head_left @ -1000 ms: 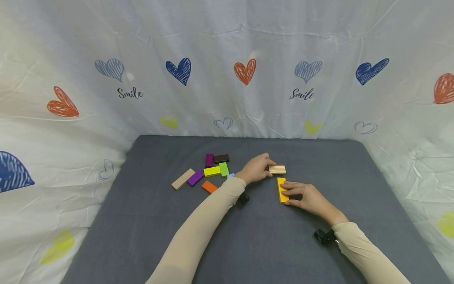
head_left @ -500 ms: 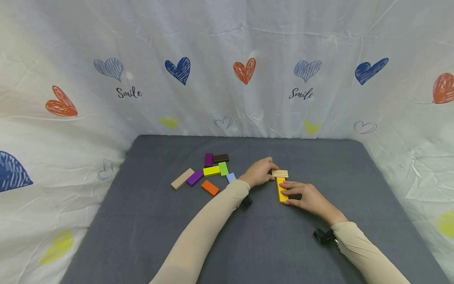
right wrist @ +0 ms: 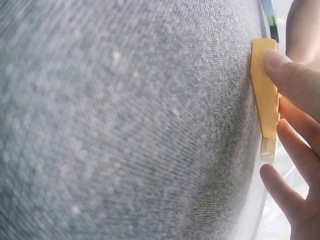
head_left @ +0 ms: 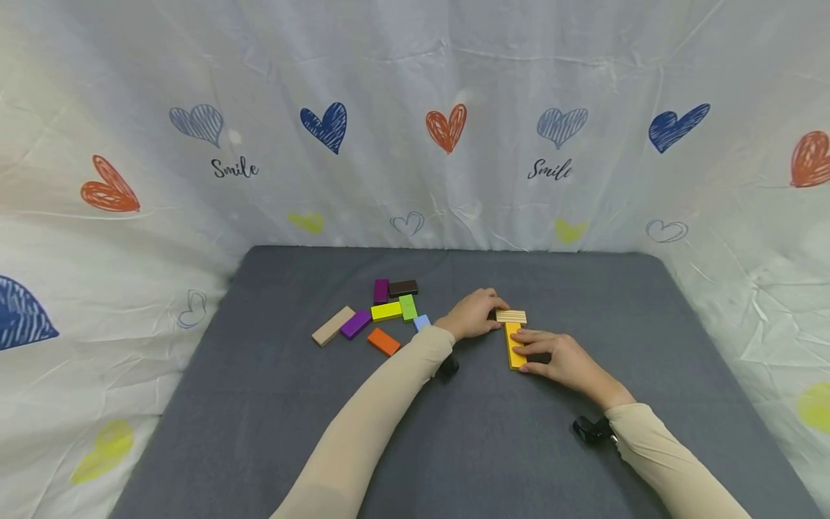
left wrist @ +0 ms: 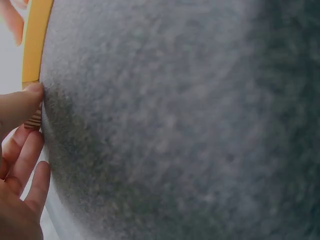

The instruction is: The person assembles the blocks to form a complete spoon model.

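Note:
My left hand (head_left: pixel 475 315) pinches a striped wooden block (head_left: pixel 511 316) by its left end, thumb on the near side and fingers on the far side. That block lies crosswise at the far end of a yellow-orange block (head_left: pixel 514 344), the two forming a T shape. On the yellow-orange block my right hand (head_left: pixel 565 362) has its thumb at the near end and fingers along the top and right side. The right wrist view shows the thumb (right wrist: pixel 295 80) against the yellow-orange block's end. In the left wrist view, the striped block (left wrist: pixel 33 120) meets the yellow-orange one.
On the grey table (head_left: pixel 259 432), several blocks lie left of my hands: plain wood (head_left: pixel 333 326), purple (head_left: pixel 355 324), yellow (head_left: pixel 386 311), green (head_left: pixel 408 307), dark brown (head_left: pixel 403 288), orange (head_left: pixel 384 342) and light blue (head_left: pixel 421 322), partly behind my left sleeve. A second purple block (head_left: pixel 380 291) touches the brown one.
Over the first half second my left hand slid the striped block right and nearer, up to the yellow-orange block's end. Since then both hands have hardly moved. The right hand stayed put.

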Available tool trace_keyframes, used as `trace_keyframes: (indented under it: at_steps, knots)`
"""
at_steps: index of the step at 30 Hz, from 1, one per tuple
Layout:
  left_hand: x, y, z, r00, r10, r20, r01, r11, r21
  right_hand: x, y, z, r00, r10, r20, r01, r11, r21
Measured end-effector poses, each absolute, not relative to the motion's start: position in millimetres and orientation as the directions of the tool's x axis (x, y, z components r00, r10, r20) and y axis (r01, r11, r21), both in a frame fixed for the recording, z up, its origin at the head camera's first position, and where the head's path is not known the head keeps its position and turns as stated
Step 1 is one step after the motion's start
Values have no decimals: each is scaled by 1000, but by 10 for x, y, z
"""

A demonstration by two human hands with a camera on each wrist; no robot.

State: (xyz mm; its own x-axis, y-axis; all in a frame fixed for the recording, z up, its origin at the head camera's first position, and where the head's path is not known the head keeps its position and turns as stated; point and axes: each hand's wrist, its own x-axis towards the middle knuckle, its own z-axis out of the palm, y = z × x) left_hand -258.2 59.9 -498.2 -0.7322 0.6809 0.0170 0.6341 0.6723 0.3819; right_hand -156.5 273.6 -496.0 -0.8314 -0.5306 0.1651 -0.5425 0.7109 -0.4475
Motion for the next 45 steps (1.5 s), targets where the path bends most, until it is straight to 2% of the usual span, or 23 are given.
trace_keyframes:
  at_steps: [12, 18, 23, 33, 36, 41, 45]
  knots:
    - [-2594, 582, -4941, -724, 689, -38, 602, 657, 454, -1559, 2745, -4951, -835, -529, 154, -536, 713, -452]
    - [-2630, 464, -4854, -718, 689, -96, 587, 675, 447, -1572, 2749, -4955, -833, -533, 147, -535, 711, -456]
    - [-2642, 203, -4689, -718, 694, -51, 593, 648, 478, -1574, 2755, -4948, -840, -526, 134, -523, 720, -456]
    - [-2533, -942, -4358, -780, 619, 94, 551, 607, 573, -1555, 2736, -4916, -834, -535, 134, -531, 712, -460]
    - [-2485, -1383, -4392, -808, 577, 117, 522, 610, 597, -1555, 2736, -4923, -835, -535, 131, -529, 713, -460]
    - [-2357, -2086, -4582, -868, 489, 88, 423, 635, 646, -1567, 2745, -4942, -822, -547, 158, -553, 703, -447]
    - [-2242, -2507, -4775, -906, 418, 65, 360, 679, 640, -1569, 2756, -4941, -819, -549, 167, -559, 698, -448]
